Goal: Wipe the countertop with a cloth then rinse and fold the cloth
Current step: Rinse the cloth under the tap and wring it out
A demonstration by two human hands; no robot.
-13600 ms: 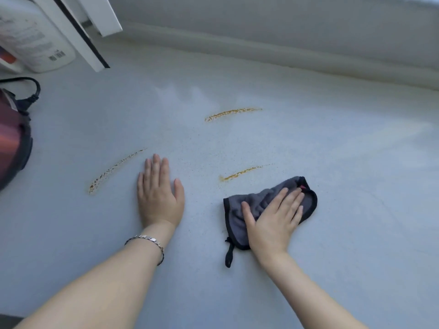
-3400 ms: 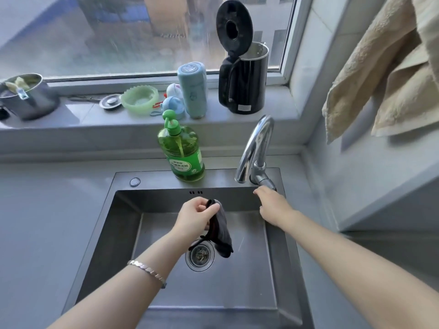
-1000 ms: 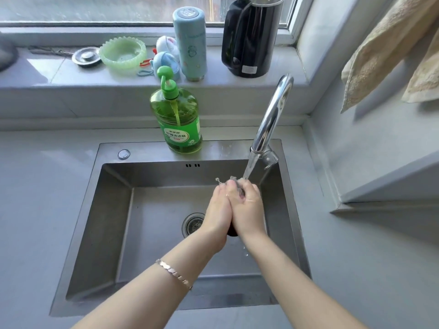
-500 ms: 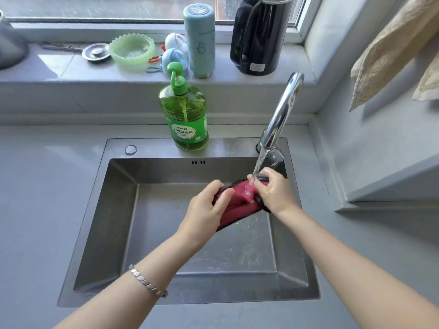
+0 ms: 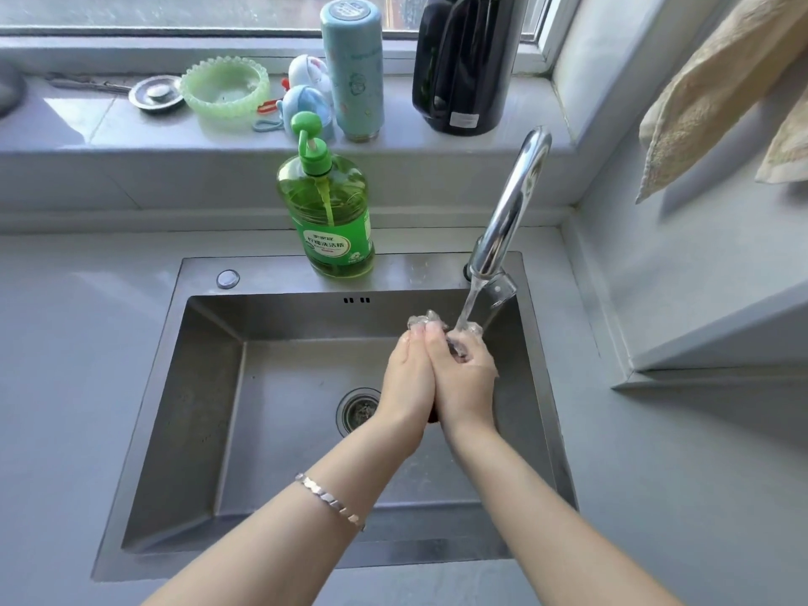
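Pressing our palms together over the sink (image 5: 205, 387), we hold the left hand (image 5: 406, 382) and right hand (image 5: 465, 378) flat against each other, clamped on the cloth (image 5: 433, 415), of which only a dark sliver shows at the heels of the palms. Water from the tap (image 5: 509, 212) runs onto our right fingers (image 5: 463, 338) at the far right of the basin. A bracelet (image 5: 330, 503) sits on our left wrist. The drain (image 5: 356, 411) lies just left of our hands. A green soap bottle (image 5: 330, 220) stands on the sink's far rim, and grey bench (image 5: 65, 343) surrounds it.
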